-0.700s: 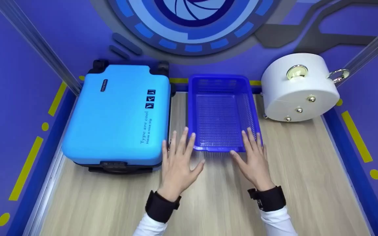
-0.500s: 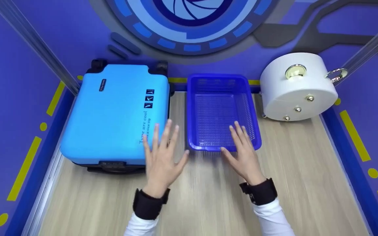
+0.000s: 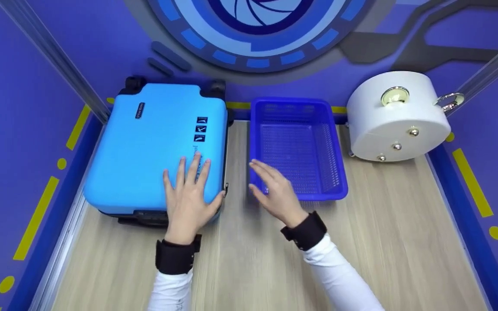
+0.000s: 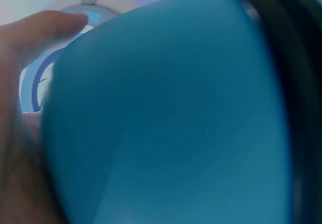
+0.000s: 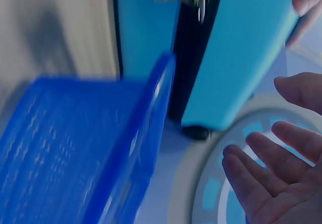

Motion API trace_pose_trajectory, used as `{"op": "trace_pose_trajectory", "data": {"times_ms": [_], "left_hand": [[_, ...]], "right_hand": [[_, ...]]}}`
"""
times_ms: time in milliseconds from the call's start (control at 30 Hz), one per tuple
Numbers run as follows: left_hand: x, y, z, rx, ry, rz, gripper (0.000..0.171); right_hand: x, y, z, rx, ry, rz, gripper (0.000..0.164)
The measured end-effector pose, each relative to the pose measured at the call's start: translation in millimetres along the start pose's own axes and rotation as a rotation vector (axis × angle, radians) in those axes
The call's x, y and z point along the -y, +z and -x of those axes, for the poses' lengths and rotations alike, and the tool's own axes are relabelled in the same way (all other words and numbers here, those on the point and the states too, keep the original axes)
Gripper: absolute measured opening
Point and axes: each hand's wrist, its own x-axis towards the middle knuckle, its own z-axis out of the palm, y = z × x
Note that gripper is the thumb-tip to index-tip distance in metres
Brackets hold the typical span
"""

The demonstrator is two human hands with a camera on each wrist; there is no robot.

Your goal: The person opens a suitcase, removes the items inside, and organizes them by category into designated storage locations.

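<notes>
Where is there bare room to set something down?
Widest: the bare wooden surface between the white box and the right sleeve. Another patch lies between the sleeves. The back is crowded: suitcase, basket and box in a row, left hand over the suitcase, right hand over the basket's near corner.

The suitcase point(image 3: 145, 142) looks smooth matt plastic, the basket point(image 3: 296, 151) glossy plastic, the studs point(image 3: 397, 146) shiny metal

The basket point(image 3: 296, 151) stands between the suitcase point(image 3: 154, 142) on the left and the drum-shaped case point(image 3: 398, 119) on the right.
</notes>
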Motion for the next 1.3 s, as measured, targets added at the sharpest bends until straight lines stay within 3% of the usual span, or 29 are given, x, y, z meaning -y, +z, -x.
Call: {"op": "trace_pose_trajectory", "data": {"times_ms": [300, 500, 833, 1133, 1300], "left_hand": [[0.8, 1.8, -0.5, 0.056, 0.013, -0.034, 0.100], [1.8, -2.0, -1.2, 0.085, 0.025, -0.030, 0.116], [2.3, -5.3, -0.5, 0.121, 0.036, -0.033, 0.124], [2.4, -4.5, -0.8, 0.129, 0.030, -0.043, 0.126], [3.3, -5.1, 0.6, 0.151, 0.020, -0.041, 0.129]], "right_hand": [[10, 37, -13, 0.207, 0.021, 0.016, 0.043], [13, 53, -13, 0.288, 0.028, 0.043, 0.041], [13, 66, -3, 0.286, 0.080, 0.032, 0.034], [15, 69, 2, 0.184, 0.007, 0.209, 0.020], [16, 68, 3, 0.175, -0.015, 0.229, 0.017]]}}
